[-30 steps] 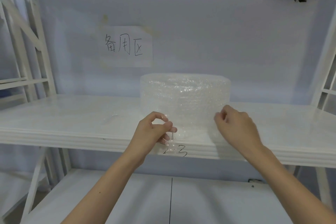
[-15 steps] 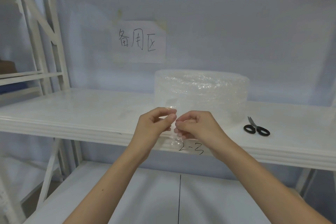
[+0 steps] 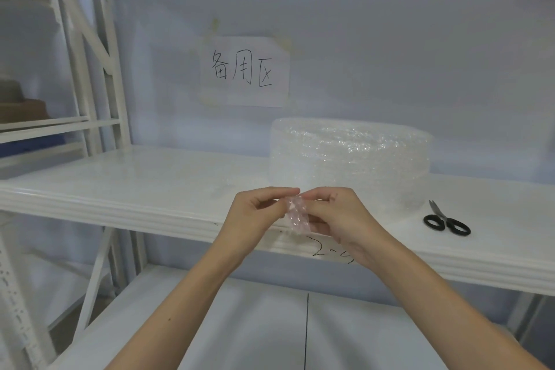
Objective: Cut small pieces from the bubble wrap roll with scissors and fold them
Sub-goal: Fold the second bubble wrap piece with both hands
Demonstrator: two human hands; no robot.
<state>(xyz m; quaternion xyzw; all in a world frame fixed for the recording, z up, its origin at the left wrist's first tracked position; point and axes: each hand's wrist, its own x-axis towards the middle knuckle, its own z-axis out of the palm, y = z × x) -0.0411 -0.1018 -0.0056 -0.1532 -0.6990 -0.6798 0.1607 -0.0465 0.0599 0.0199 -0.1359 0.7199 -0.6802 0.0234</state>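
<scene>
A small clear piece of bubble wrap (image 3: 297,216) hangs between my two hands, just in front of the shelf's front edge. My left hand (image 3: 255,216) pinches its upper left edge with thumb and forefinger. My right hand (image 3: 339,219) grips its right side, fingers curled behind it. The big bubble wrap roll (image 3: 351,159) stands upright on the white shelf (image 3: 135,183) behind my hands. Black-handled scissors (image 3: 444,221) lie flat on the shelf to the right of the roll, untouched.
A paper sign with handwritten characters (image 3: 244,70) is taped to the back wall. A white rack upright and braces (image 3: 102,69) stand at the left. A lower white shelf (image 3: 270,324) lies beneath my forearms. Handwritten marks (image 3: 327,249) sit on the shelf's front edge.
My right hand came left from the roll's side to meet my left hand, and both now hold the small piece. The view shifted left, bringing the scissors into sight.
</scene>
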